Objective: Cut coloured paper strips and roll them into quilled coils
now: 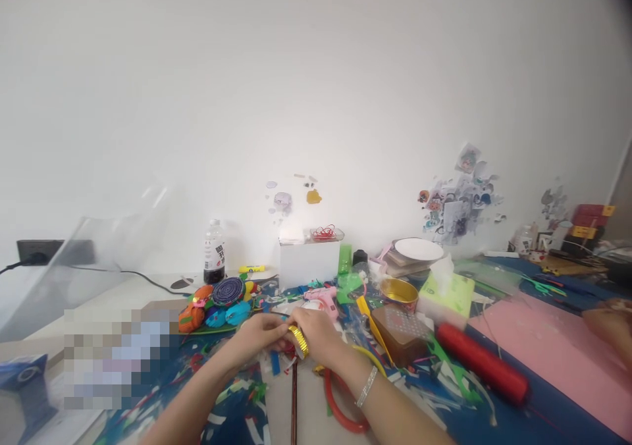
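Both hands meet over the middle of the table. A shiny gold ribbed band [299, 341] shows between them, bent in a curve. My right hand [320, 336] is closed around the band from the right, with a sparkling bracelet on its wrist. The fingers of my left hand [263, 335] are bent and pressed together at the band's left side; their tips are partly hidden. Below the hands, a thin dark brown stick [294, 405] lies on a grey board [279, 418]. A red curved loop [340, 413] lies beside it, under my right forearm.
Paper scraps litter the blue tabletop [190, 405]. A pink glue gun [323, 297], a gold-lined tin [399, 291], a brown box [402, 330], a tissue pack [449, 297] and a red thread roll [481, 364] surround the hands. A bottle [214, 253] stands back left. Another person's hand [612, 326] is far right.
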The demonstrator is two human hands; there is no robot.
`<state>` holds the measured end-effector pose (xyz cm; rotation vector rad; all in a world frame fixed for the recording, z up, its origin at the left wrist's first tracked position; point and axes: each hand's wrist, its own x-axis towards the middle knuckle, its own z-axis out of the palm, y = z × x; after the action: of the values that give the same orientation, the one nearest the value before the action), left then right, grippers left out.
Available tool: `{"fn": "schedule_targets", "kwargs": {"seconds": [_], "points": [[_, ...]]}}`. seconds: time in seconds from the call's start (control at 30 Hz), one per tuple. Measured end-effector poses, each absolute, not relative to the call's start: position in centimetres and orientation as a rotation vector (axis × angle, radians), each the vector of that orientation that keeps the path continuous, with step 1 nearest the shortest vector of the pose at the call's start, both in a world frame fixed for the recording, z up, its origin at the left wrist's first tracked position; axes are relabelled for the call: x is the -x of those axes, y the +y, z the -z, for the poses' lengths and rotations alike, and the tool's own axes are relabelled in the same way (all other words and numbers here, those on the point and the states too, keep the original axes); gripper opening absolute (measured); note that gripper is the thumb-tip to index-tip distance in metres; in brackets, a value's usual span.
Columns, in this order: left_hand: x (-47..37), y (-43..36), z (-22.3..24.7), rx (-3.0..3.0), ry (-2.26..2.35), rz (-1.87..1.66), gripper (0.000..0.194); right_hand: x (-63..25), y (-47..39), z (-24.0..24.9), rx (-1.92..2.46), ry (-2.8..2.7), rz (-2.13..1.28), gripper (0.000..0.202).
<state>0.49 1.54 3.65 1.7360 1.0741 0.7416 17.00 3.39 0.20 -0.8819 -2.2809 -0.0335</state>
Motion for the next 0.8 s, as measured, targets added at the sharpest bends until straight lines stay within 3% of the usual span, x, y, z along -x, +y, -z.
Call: {"fn": "schedule_targets", "kwargs": {"seconds": [0.23,0.53,0.67,0.8], "points": [[0.8,1.5,-4.1,-1.819,1.106,-0.658,0.031,-17.0,2.8,-1.2,0.600,-2.369,-0.004,0.012],[-1.0,1.3,-3.8,-1.741,1.107,-0.716,0.030,-16.7,3.8,0.3,0.825,-2.216,0.089,0.003],[-0.3,1.3,-4.1,-1.745,1.133,-0.735,0.026,-16.8,3.3,-0.3,0.741,-2.326,0.047,0.021],[0.4,1.6,-3.9,-1.767,1.110,-0.712,0.025,-16.9,3.1,-0.7,0.768,-2.409,0.026,0.024]]}}
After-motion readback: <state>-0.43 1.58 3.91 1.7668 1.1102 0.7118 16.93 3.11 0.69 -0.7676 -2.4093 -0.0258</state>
